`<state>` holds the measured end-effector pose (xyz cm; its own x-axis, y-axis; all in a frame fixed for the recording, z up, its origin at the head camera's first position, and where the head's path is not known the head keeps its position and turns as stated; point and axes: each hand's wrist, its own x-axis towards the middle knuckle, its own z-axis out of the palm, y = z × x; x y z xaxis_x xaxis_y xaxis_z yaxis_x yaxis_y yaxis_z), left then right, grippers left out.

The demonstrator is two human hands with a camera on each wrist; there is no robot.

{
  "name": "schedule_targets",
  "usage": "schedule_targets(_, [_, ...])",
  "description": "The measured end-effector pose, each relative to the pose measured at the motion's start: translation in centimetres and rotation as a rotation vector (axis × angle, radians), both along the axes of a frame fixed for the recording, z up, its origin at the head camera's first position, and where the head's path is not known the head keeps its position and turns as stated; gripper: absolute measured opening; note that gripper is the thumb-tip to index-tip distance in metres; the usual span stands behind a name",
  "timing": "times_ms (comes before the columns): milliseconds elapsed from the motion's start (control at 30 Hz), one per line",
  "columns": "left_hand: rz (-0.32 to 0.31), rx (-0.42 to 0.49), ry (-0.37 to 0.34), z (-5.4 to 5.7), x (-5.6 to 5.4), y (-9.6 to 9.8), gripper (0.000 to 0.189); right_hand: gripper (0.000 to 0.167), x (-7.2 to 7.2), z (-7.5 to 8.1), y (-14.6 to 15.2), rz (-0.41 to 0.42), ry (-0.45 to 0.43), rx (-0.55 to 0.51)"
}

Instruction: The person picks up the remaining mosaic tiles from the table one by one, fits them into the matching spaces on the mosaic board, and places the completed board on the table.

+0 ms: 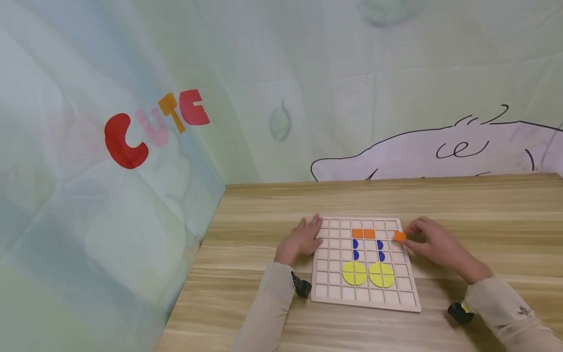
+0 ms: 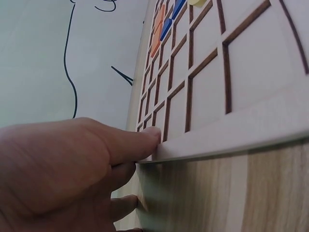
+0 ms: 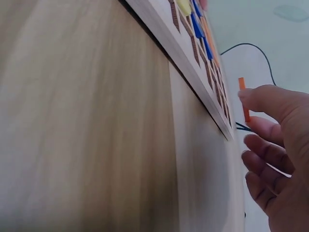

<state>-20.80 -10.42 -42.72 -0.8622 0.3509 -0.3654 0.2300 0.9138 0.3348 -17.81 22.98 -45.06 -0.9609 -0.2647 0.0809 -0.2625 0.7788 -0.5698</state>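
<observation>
A pale wooden grid board [image 1: 335,292] lies flat on the table. My left hand [image 1: 302,240] rests at its upper left edge; in the left wrist view the thumb [image 2: 140,143] touches the rim, with other fingers beside the board. Between thumb and fingertips, my right hand [image 1: 440,244] pinches an orange square tile [image 1: 400,236] over the board's upper right edge. The right wrist view shows this orange tile [image 3: 242,84] edge-on, raised above the board. Two orange squares [image 1: 363,233] sit side by side in the grid, with blue half-round tiles [image 1: 381,256] below them.
Lower in the grid, yellow quarter-round tiles form two discs, a left disc [image 1: 354,273] and a right disc [image 1: 381,275]. The wood-grain table [image 1: 228,293] meets a printed cloth backdrop [image 1: 264,63] behind and at the left.
</observation>
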Motion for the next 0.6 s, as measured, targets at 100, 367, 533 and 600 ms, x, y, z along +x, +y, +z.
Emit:
schedule_targets(100, [-0.002, 0.0, 0.003, 0.1, 0.0, 0.0, 0.059, 0.022, -0.7, -0.2, -0.8, 0.012, 0.015, 0.003])
schedule_targets(367, [0.006, 0.009, 0.001, -0.1, 0.1, -0.1, 0.059, 0.018, -1.9, -0.6, -2.3, 0.037, -0.01, 0.028])
schedule_targets(533, [0.007, 0.012, 0.005, -0.2, 0.1, -0.1, 0.059, 0.02, -2.2, -0.7, -2.8, 0.032, -0.035, 0.006])
schedule_targets(600, [0.009, 0.015, 0.006, -0.2, 0.0, -0.1, 0.059, 0.021, -2.3, -0.7, -2.9, 0.032, -0.038, 0.012])
